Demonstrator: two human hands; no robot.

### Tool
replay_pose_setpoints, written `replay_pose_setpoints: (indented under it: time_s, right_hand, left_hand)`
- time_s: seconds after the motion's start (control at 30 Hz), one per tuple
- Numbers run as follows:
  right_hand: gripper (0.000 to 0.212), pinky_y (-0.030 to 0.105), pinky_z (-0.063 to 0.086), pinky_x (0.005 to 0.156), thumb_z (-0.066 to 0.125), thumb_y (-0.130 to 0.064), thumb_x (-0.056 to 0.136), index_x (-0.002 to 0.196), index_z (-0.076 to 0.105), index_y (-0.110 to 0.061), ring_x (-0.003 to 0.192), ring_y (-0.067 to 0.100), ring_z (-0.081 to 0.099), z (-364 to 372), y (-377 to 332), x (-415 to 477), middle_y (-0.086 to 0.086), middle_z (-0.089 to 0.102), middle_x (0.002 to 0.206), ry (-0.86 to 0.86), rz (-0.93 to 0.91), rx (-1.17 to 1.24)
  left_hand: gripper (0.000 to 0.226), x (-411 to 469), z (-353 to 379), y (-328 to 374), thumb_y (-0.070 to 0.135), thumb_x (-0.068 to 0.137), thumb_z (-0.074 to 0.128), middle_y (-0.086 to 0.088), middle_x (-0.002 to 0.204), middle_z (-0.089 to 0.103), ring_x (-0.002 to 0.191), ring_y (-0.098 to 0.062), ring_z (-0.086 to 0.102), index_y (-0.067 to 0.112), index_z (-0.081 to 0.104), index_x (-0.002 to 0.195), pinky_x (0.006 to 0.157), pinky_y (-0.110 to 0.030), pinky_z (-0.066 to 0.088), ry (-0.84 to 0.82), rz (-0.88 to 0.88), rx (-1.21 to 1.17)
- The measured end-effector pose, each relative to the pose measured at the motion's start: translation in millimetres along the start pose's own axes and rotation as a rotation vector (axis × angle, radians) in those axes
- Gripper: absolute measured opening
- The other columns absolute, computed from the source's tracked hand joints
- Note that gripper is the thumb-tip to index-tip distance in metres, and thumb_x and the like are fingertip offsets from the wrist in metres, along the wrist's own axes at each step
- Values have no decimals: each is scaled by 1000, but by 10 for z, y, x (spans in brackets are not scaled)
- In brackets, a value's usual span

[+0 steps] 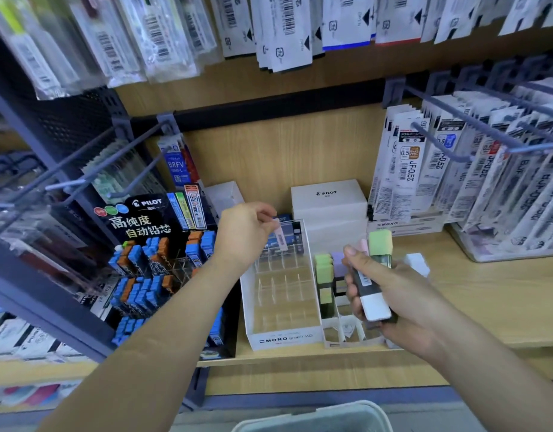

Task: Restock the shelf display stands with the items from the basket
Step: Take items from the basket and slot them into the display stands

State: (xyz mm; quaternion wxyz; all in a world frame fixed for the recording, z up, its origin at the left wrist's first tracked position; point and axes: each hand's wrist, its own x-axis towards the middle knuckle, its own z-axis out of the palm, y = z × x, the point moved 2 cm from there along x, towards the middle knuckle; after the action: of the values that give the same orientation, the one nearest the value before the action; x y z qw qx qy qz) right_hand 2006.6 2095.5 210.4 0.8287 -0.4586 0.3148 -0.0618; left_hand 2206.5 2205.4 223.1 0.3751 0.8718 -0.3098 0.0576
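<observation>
My left hand pinches a slim pink lead case and holds it over the back row of the clear, white-framed MONO display stand, whose compartments look mostly vacant. My right hand grips a bundle of erasers with green, pink and white ends, just right of the stand. A smaller white stand beside it holds several green and purple erasers. The basket's pale rim shows at the bottom edge.
A black PILOT lead display full of blue and orange cases stands to the left. White PILOT boxes sit at the back of the wooden shelf. Hanging refill packs on metal hooks crowd the right and the top.
</observation>
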Motion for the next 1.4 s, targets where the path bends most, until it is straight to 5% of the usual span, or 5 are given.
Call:
replay_pose_setpoints:
  time_s: [0.57,0.8,0.93,1.03,1.4]
  right_hand:
    - [48,21,44,42,78,-43,62,94,65,-9,52,14,54,25,51,-22,5,58,64,-61,65,62]
    - [19,25,50,47,69,-13,81,97,64,-5,57,19,57,39,65,-38,10,60,72,-111,113,194]
    - [14,29,56,51,65,-14,88,99,68,-5,65,21,67,59,42,-64,13,70,84,-110,-4,132]
    - [17,26,44,40,63,-16,90,105,66,-10,56,20,63,57,46,-54,12,68,87,-46,-80,140]
    - [21,19,36,38,70,-28,88,96,63,-10,50,12,47,-101,-11,-35,7,67,74,108,-92,27]
  left_hand:
    - [6,39,222,-60,14,82,70,-4,82,66,76,-19,61,12,75,84,71,-32,51,-25,320,247]
    - [12,-45,66,102,13,86,66,2,83,68,75,-16,62,11,74,95,74,-27,51,-13,112,128]
    - [22,-484,2,529,31,88,65,-5,69,64,54,-14,59,12,67,100,52,-25,50,-449,-265,-472]
    - [49,-838,10,702,49,72,67,-12,80,68,55,-17,60,18,52,106,52,-26,50,-716,-297,-436]
    - [17,-880,-37,574,11,85,69,-3,75,64,63,-10,60,25,71,94,63,-23,55,-488,-210,-453]
